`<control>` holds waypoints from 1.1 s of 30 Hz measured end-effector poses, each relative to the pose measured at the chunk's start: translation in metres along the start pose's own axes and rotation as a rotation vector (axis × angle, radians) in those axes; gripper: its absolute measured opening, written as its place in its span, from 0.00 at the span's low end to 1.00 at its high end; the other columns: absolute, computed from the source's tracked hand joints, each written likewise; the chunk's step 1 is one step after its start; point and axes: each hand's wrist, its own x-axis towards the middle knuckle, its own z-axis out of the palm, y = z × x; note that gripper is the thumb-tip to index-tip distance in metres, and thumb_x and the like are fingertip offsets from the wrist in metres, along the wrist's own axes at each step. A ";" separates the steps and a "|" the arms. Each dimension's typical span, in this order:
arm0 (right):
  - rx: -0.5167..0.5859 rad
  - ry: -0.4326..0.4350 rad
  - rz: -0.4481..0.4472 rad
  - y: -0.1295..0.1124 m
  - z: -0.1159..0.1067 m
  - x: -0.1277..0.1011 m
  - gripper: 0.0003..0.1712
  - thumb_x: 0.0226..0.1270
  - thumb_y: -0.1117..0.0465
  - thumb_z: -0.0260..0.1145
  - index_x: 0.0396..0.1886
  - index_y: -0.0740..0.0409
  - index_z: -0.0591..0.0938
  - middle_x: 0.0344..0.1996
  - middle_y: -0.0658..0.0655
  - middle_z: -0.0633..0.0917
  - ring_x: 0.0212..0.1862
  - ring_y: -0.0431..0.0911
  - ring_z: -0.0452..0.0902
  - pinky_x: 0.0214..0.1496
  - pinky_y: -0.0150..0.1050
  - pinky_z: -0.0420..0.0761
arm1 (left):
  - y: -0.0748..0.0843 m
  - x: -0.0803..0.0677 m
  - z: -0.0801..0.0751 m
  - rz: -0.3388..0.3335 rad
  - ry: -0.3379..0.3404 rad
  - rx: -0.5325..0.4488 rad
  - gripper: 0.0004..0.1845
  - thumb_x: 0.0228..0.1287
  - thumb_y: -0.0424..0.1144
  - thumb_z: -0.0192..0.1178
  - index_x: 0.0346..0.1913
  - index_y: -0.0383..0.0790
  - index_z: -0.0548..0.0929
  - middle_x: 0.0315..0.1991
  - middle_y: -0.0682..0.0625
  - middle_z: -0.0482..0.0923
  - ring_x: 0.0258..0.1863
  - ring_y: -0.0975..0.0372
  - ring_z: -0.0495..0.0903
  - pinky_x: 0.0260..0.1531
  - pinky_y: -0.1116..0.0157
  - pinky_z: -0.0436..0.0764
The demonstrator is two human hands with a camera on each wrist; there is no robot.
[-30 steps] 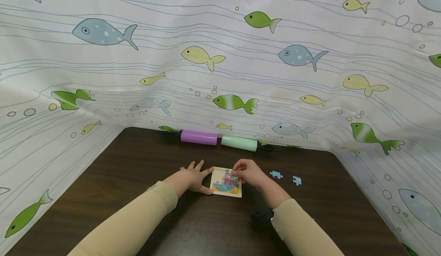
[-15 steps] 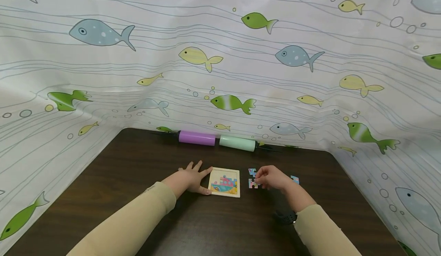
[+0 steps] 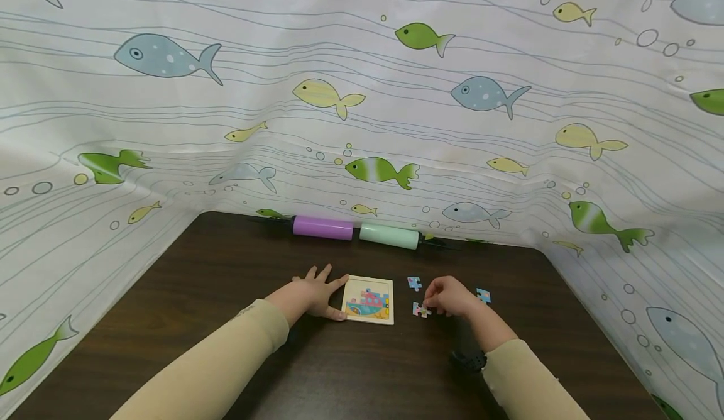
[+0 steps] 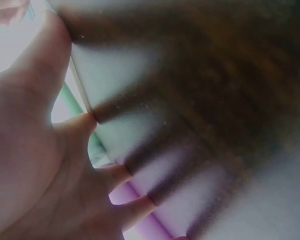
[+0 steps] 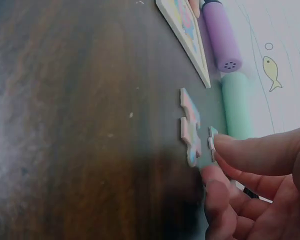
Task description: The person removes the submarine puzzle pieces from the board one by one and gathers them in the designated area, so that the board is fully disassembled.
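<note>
Puzzle board (image 3: 369, 299) steadied by flat left hand (image 3: 314, 294); puzzle piece (image 3: 419, 310) pinched by right hand (image 3: 449, 296). Loose pinch risks the piece slipping onto the worktop (image 3: 226, 269).

The head view is evenly and brightly lit from above, with only soft shadows under the forearms on the dark bench (image 3: 226, 281), and its wide lens bows the fish-print curtain (image 3: 362, 93) at the left and right edges. The left wrist view is heavily blurred and dim, with finger shadows streaking the bench. The right wrist view keeps the loose puzzle piece (image 5: 190, 125) fairly sharp, while the near fingertips (image 5: 250, 150) and far background are out of focus.
</note>
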 end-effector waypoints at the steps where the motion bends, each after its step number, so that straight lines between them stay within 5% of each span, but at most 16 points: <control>1: -0.001 0.016 0.004 -0.002 0.000 0.000 0.04 0.65 0.68 0.68 0.32 0.62 0.80 0.22 0.54 0.77 0.21 0.45 0.70 0.21 0.37 0.69 | 0.000 0.000 0.000 0.000 0.001 0.001 0.50 0.57 0.71 0.60 0.79 0.60 0.52 0.78 0.41 0.44 0.75 0.40 0.45 0.63 0.34 0.55; 16: 0.030 -0.008 -0.148 -0.039 0.032 0.020 0.03 0.64 0.70 0.69 0.35 0.65 0.82 0.24 0.53 0.79 0.23 0.45 0.72 0.26 0.39 0.75 | 0.002 -0.002 0.000 -0.002 -0.003 0.018 0.50 0.58 0.70 0.59 0.79 0.60 0.51 0.78 0.42 0.44 0.75 0.41 0.45 0.64 0.34 0.54; 33: -0.043 -0.004 -0.103 -0.069 0.077 0.039 0.11 0.57 0.66 0.76 0.36 0.62 0.81 0.24 0.55 0.76 0.21 0.43 0.69 0.21 0.35 0.71 | 0.002 -0.003 -0.001 0.011 -0.002 0.031 0.50 0.57 0.71 0.58 0.79 0.59 0.52 0.78 0.42 0.44 0.75 0.40 0.46 0.62 0.34 0.57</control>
